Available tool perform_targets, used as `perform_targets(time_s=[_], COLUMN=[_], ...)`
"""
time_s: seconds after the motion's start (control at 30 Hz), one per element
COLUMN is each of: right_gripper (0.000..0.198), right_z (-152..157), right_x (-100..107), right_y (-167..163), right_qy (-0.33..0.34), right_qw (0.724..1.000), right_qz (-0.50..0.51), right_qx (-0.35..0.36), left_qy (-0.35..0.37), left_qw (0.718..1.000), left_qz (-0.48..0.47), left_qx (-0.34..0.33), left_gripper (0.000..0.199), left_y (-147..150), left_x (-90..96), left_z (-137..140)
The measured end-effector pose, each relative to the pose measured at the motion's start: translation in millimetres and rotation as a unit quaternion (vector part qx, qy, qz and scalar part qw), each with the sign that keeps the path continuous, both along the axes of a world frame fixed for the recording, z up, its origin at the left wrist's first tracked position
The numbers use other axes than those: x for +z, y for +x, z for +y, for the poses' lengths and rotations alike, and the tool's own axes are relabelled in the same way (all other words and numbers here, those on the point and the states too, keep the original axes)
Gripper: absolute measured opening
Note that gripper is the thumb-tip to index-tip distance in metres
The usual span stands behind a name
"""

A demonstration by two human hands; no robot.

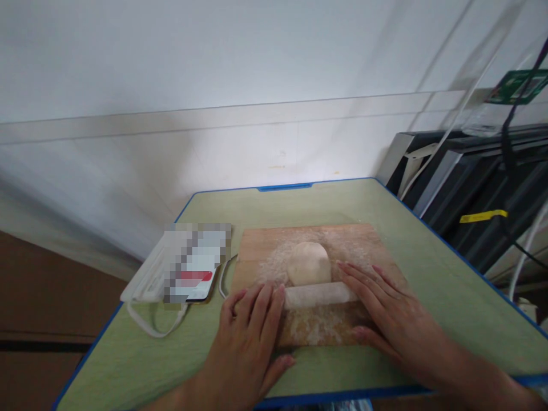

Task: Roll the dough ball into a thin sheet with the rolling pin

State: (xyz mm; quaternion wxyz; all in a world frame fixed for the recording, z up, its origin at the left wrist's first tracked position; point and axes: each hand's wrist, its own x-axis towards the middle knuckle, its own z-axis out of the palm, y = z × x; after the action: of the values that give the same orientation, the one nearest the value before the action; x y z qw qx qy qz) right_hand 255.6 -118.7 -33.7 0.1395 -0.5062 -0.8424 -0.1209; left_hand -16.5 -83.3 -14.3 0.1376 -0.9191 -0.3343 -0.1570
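White, flour-dusted cylindrical rolling pin (317, 294) lies crosswise on the rectangular wooden board (252, 245) — round cream dough (309, 261) just beyond its middle. Left hand (248, 334) covers its left end, right hand (391, 314) its right — equally near, fingers outstretched, slightly parted.

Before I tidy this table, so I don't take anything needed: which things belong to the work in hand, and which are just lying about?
In the work:
rolling pin, under the left hand and right hand
dough, just beyond it
floured board, beneath both

Apparently lying about:
phone, left of the board
strapped white item, by the phone
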Motion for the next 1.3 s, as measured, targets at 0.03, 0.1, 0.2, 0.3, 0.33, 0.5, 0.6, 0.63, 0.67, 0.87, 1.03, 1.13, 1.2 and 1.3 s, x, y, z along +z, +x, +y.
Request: perform_targets(time_s=[0.03, 0.1, 0.2, 0.3, 0.33, 0.5, 0.6, 0.63, 0.67, 0.87, 1.03, 1.13, 1.2, 1.3], right_gripper=[0.071, 0.071, 0.068, 0.067, 0.067, 0.059, 0.047, 0.045, 0.044, 0.047, 0.044, 0.043, 0.042, 0.041], right_z=[-0.8, 0.3, 8.7, 23.3, 29.0, 60.8, 77.0, 80.7, 83.3, 84.4, 83.5, 82.8, 82.0, 81.2], right_x=[0.0, 1.5, 6.1, 10.0, 11.1, 16.4, 19.2, 19.6, 19.9, 18.6, 17.9, 17.4, 17.4, 17.8], right_y=[0.1, 0.3, -0.7, -5.4, -7.6, -16.8, -16.6, -15.8, -14.7, -8.7, -7.1, -7.0, -7.1, -7.5], right_qy=[-0.001, 0.0, 0.0, -0.005, -0.006, -0.019, -0.042, -0.049, -0.055, -0.066, -0.072, -0.072, -0.074, -0.077], right_qw=[1.0, 1.0, 1.0, 1.0, 0.999, 0.998, 0.998, 0.998, 0.997, 0.997, 0.997, 0.997, 0.996, 0.996], right_qz=[0.004, 0.006, 0.001, 0.02, 0.032, 0.055, 0.036, 0.031, 0.028, 0.026, 0.033, 0.038, 0.04, 0.039], right_qx=[0.002, 0.002, 0.006, 0.014, 0.014, -0.014, -0.036, -0.04, -0.041, -0.028, -0.017, -0.014, -0.012, -0.013], left_qy=[-0.004, -0.009, -0.017, -0.054, -0.071, -0.112, -0.102, -0.096, -0.093, -0.174, -0.182, -0.19, -0.199, -0.227], left_qw=[1.0, 1.0, 0.999, 0.997, 0.995, 0.989, 0.988, 0.988, 0.988, 0.975, 0.972, 0.971, 0.97, 0.963], left_qz=[-0.001, 0.002, 0.026, 0.056, 0.063, 0.084, 0.117, 0.123, 0.125, 0.113, 0.116, 0.121, 0.125, 0.137], left_qx=[-0.001, 0.0, 0.008, 0.025, 0.035, 0.057, 0.021, 0.013, 0.01, 0.084, 0.095, 0.083, 0.069, 0.036], left_gripper=[0.065, 0.063, 0.057, 0.047, 0.043, 0.035, 0.04, 0.041, 0.041, 0.048, 0.052, 0.049, 0.047, 0.044], left_y=[-1.1, -1.8, 2.5, 10.6, 13.1, 17.5, 14.6, 13.3, 12.2, 12.0, 15.1, 12.8, 9.8, 7.4], left_x=[-1.6, -3.0, 3.2, 17.4, 22.2, 37.1, 40.8, 42.1, 43.5, 52.5, 54.9, 55.5, 56.2, 58.5], left_z=[0.4, 4.9, 20.6, 43.4, 51.7, 94.9, 117.5, 123.5, 128.5, 138.5, 133.0, 127.2, 124.5, 129.4])
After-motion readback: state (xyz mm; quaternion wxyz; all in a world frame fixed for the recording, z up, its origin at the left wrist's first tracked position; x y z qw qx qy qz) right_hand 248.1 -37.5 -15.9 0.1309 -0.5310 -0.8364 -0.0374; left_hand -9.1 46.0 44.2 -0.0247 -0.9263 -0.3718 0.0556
